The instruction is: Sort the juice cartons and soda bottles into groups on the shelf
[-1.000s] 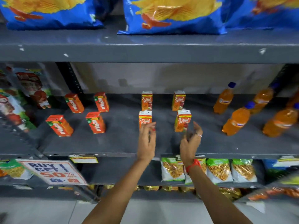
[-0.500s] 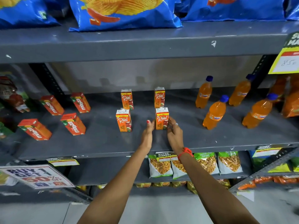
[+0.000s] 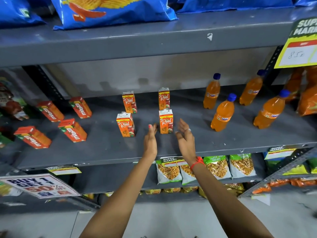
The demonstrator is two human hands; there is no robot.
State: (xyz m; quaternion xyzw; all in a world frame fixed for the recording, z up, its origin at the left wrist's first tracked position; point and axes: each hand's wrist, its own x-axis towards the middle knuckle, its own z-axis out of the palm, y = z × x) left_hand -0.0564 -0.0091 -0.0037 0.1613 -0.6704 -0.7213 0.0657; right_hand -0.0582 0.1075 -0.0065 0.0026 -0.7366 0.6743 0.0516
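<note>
Half a second ago both my hands were pressed against the front right carton, one on each side; they have since drawn back from it and spread apart.

My left hand is open, fingers extended, its fingertips just left of that carton, and whether they touch it I cannot tell. My right hand is open and slack, palm turned inward, just right of the carton and apart from it. Neither hand holds anything.

The carton stands upright on the grey shelf. It forms a square with three like cartons: one to its left, one behind it, one behind and left. Four red cartons stand well to its left, in their own group. Four orange soda bottles stand to its right, the nearest well apart from it.

Bare shelf lies between the carton and the shelf's front edge, and on both sides between groups.
</note>
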